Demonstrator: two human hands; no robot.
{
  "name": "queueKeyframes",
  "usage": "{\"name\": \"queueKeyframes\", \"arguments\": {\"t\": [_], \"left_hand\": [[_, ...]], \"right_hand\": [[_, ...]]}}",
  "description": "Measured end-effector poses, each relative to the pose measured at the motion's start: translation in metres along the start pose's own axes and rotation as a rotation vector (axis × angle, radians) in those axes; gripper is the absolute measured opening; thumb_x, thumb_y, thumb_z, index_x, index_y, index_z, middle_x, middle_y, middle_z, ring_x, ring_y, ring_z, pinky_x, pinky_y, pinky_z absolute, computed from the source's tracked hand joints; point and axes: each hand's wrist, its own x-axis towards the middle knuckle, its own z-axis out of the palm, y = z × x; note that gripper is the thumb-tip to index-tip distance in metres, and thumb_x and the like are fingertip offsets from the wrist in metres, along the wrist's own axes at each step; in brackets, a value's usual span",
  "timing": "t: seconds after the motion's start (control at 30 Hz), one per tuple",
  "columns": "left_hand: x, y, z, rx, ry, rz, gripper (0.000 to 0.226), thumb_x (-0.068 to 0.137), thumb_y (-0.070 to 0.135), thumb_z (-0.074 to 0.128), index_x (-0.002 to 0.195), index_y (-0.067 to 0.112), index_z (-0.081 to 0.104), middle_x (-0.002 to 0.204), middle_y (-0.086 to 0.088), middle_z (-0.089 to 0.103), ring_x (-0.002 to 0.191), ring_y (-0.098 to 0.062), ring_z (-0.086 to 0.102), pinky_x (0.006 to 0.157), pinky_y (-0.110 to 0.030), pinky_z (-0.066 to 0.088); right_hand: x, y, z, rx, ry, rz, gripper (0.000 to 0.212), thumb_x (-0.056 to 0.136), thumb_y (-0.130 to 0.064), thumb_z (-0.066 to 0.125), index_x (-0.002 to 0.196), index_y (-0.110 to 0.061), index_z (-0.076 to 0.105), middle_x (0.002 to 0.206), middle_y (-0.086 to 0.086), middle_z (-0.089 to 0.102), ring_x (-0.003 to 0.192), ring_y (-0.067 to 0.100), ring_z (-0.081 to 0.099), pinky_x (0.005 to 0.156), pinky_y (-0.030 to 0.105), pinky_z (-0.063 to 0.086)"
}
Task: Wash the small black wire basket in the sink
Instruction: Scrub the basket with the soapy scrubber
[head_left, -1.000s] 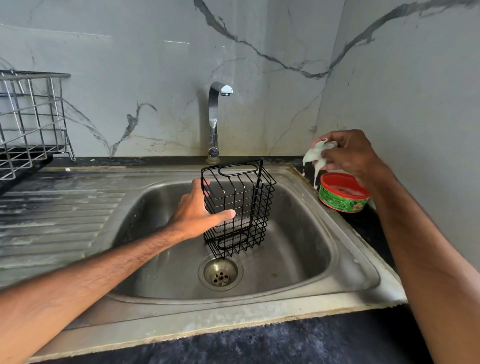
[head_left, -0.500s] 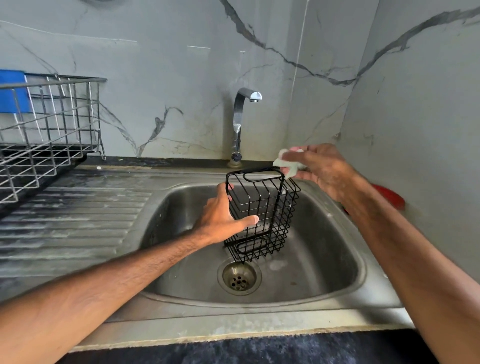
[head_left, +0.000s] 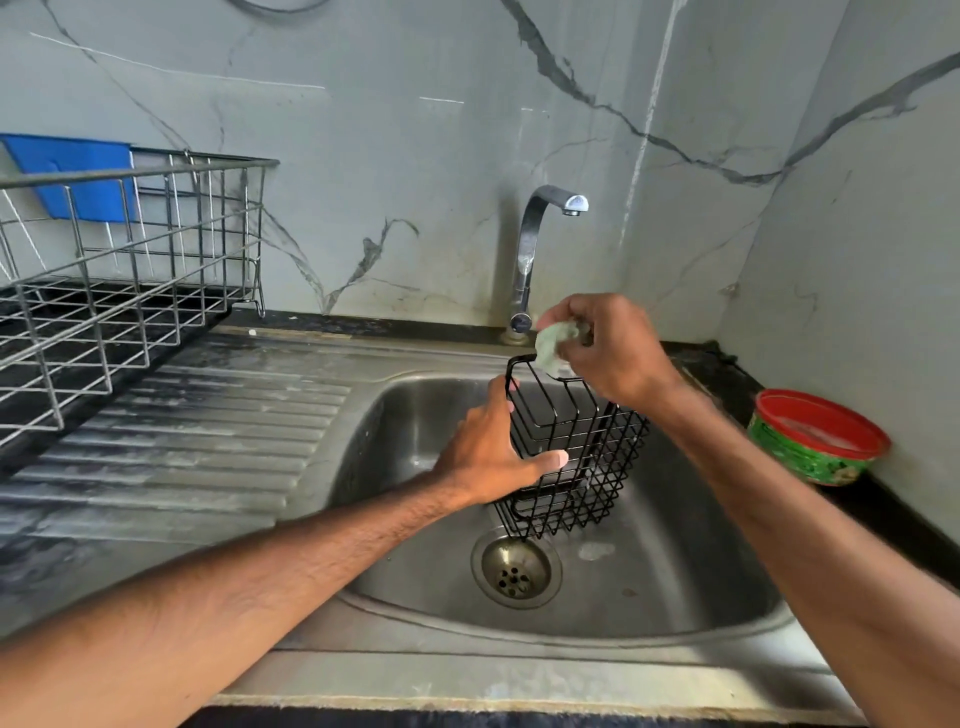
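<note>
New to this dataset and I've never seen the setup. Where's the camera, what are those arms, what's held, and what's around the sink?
There is no machine and no mechanical grip here. The arms are a person's own, seen from one wide-angle camera worn on the head, looking forward and down. That is the only view.

The left hand holds a small black wire basket by its side, tilted, inside the steel sink and close above the drain. The right hand pinches a pale cloth at the basket's top rim. No water shows at the tap.

On the dark counter to the right stands a green tub with a red rim. Left of the sink lies the ribbed drainboard. Beyond it sits a wire dish rack with something blue behind it.
</note>
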Motion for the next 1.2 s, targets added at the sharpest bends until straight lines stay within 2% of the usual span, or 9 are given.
{"name": "queueKeyframes", "arguments": {"t": [0.07, 0.2, 0.3, 0.5, 0.63, 0.73, 0.83, 0.93, 1.2], "left_hand": [[-0.001, 0.003, 0.001, 0.014, -0.008, 0.039, 0.121, 0.073, 0.065, 0.085, 0.16, 0.022, 0.013, 0.158, -0.011, 0.047, 0.14, -0.032, 0.052, 0.114, -0.052, 0.047], [-0.003, 0.008, 0.0, 0.053, 0.006, 0.08, 0.116, 0.074, 0.069, 0.083, 0.157, 0.019, 0.018, 0.15, -0.008, 0.054, 0.129, -0.031, 0.062, 0.105, -0.046, 0.054], [-0.003, 0.007, -0.001, 0.069, 0.001, 0.058, 0.114, 0.074, 0.068, 0.084, 0.154, 0.019, 0.02, 0.148, -0.007, 0.055, 0.128, -0.03, 0.061, 0.104, -0.044, 0.054], [-0.003, 0.008, -0.001, 0.071, 0.008, 0.013, 0.108, 0.076, 0.059, 0.087, 0.154, 0.019, 0.024, 0.153, -0.008, 0.053, 0.132, -0.031, 0.058, 0.108, -0.048, 0.049], [-0.003, 0.009, 0.001, 0.06, 0.018, 0.029, 0.108, 0.075, 0.058, 0.087, 0.155, 0.02, 0.025, 0.154, -0.009, 0.053, 0.135, -0.03, 0.056, 0.108, -0.046, 0.048], [-0.004, 0.007, 0.0, 0.046, 0.003, 0.024, 0.109, 0.076, 0.057, 0.087, 0.156, 0.019, 0.024, 0.155, -0.011, 0.05, 0.138, -0.031, 0.053, 0.11, -0.047, 0.046], [-0.003, 0.007, -0.001, 0.039, -0.001, 0.012, 0.114, 0.075, 0.059, 0.087, 0.158, 0.017, 0.021, 0.155, -0.011, 0.05, 0.138, -0.031, 0.053, 0.112, -0.049, 0.047], [-0.003, 0.007, -0.001, 0.022, -0.01, 0.007, 0.117, 0.075, 0.058, 0.088, 0.16, 0.017, 0.018, 0.157, -0.013, 0.049, 0.139, -0.032, 0.053, 0.111, -0.049, 0.046], [-0.005, 0.008, -0.002, 0.019, -0.023, 0.017, 0.118, 0.077, 0.054, 0.088, 0.161, 0.016, 0.015, 0.16, -0.015, 0.044, 0.141, -0.034, 0.051, 0.112, -0.046, 0.045]], "right_hand": [[-0.008, 0.001, 0.01, -0.061, 0.034, -0.086, 0.041, 0.083, 0.018, 0.058, 0.105, -0.011, 0.077, 0.107, 0.001, 0.075, 0.08, 0.002, 0.065, 0.071, 0.003, 0.049], [-0.018, 0.004, 0.026, -0.162, -0.006, -0.287, 0.045, 0.079, 0.02, 0.056, 0.107, -0.009, 0.077, 0.121, 0.008, 0.072, 0.113, 0.021, 0.067, 0.097, 0.02, 0.05], [-0.02, 0.009, 0.023, -0.167, -0.046, -0.351, 0.044, 0.076, 0.019, 0.057, 0.099, -0.011, 0.079, 0.116, 0.006, 0.073, 0.109, 0.022, 0.068, 0.093, 0.034, 0.056], [-0.018, 0.051, -0.003, -0.239, 0.091, -0.13, 0.037, 0.088, 0.017, 0.057, 0.113, -0.005, 0.075, 0.12, 0.011, 0.073, 0.109, 0.027, 0.07, 0.104, 0.022, 0.044], [-0.017, 0.061, -0.007, -0.255, 0.087, -0.056, 0.037, 0.091, 0.013, 0.058, 0.118, -0.006, 0.073, 0.128, 0.013, 0.068, 0.117, 0.026, 0.067, 0.108, 0.03, 0.046], [-0.016, 0.053, -0.006, -0.205, 0.113, -0.026, 0.036, 0.092, 0.012, 0.057, 0.119, -0.006, 0.073, 0.125, 0.013, 0.07, 0.109, 0.023, 0.071, 0.1, 0.022, 0.05], [-0.017, 0.039, -0.009, -0.103, 0.169, -0.023, 0.031, 0.094, 0.008, 0.059, 0.116, -0.007, 0.075, 0.12, 0.01, 0.072, 0.075, 0.001, 0.068, 0.07, 0.004, 0.051], [-0.018, 0.025, -0.009, -0.008, 0.221, -0.043, 0.027, 0.093, 0.005, 0.063, 0.111, -0.01, 0.077, 0.112, 0.007, 0.076, 0.063, -0.005, 0.066, 0.053, 0.005, 0.049], [-0.017, 0.0, -0.012, 0.165, 0.344, 0.025, 0.03, 0.089, 0.005, 0.064, 0.096, -0.02, 0.079, 0.093, -0.007, 0.074, 0.076, 0.003, 0.072, 0.058, 0.014, 0.056]]}}
